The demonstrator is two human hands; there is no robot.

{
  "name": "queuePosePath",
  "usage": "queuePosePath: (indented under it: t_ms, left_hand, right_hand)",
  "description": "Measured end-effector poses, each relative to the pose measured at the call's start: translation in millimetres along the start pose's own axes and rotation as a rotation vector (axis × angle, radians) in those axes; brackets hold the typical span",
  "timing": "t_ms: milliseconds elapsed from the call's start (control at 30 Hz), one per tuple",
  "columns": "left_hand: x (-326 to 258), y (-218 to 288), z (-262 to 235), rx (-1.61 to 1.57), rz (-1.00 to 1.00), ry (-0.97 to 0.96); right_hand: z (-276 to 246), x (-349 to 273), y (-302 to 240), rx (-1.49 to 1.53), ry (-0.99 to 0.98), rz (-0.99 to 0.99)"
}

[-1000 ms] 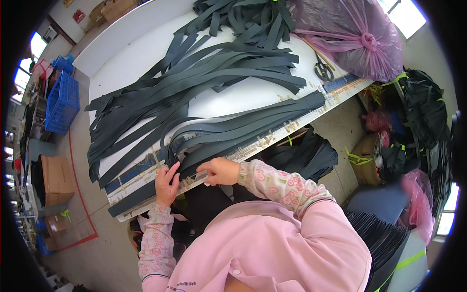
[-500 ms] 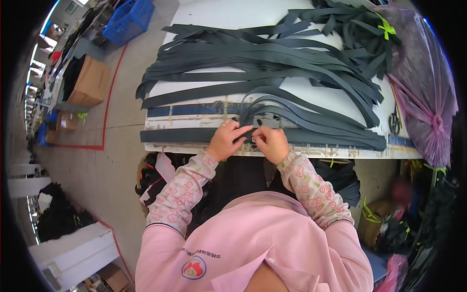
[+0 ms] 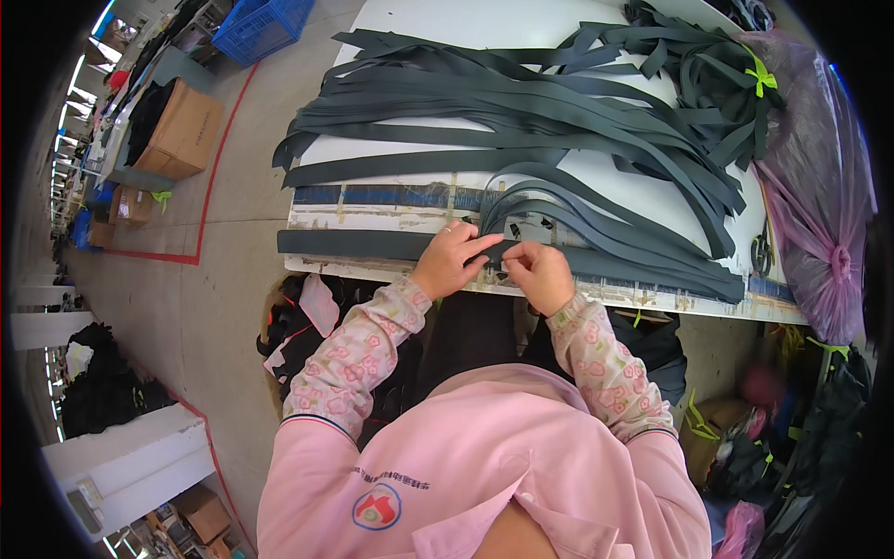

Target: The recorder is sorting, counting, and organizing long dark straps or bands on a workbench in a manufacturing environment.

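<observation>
Right hand (image 3: pixel 544 277) now closer to left hand (image 3: pixel 451 261), at dark straps (image 3: pixel 619 261); either grip, open or closed, unclear.

The bench (image 3: pixel 400 19) is set across the upper centre of the frame. Its middle is covered by a spread of fabric strips (image 3: pixel 484 98) laid lengthwise from left to right. At the upper right, a tied bundle (image 3: pixel 708 74) is placed on the far part, with a plastic bag (image 3: pixel 819 186) to its right. Scissors (image 3: pixel 762 253) are laid just left of the bag. Along the near edge, a flat strip (image 3: pixel 354 244) is stretched left of the hands; a looped stack (image 3: pixel 615 238) is laid to their right. The left hand (image 3: pixel 452 261) and right hand (image 3: pixel 543 275) are placed side by side there. A crate (image 3: pixel 264 28) and a cardboard box (image 3: pixel 186 130) are set at the upper left.
</observation>
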State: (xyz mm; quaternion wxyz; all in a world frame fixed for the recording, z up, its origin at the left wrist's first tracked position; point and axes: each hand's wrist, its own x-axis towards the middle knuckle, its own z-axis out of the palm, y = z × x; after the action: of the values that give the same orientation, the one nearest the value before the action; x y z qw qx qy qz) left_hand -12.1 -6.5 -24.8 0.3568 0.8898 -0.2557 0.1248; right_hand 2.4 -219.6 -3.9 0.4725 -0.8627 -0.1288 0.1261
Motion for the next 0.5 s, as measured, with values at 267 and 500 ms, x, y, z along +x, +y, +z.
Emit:
queuePosePath:
  t_ms: [267,500]
  left_hand:
    - [0.2,5.9,-8.3,-0.008,-0.035,-0.026]
    - [2.3,7.7,-5.6,0.017,-0.071,-0.055]
  right_hand:
    - [-131.3,-42.4,81.3,0.169,0.180,0.154]
    - [-133.7,-53.2,80.3,-0.064,0.209,0.067]
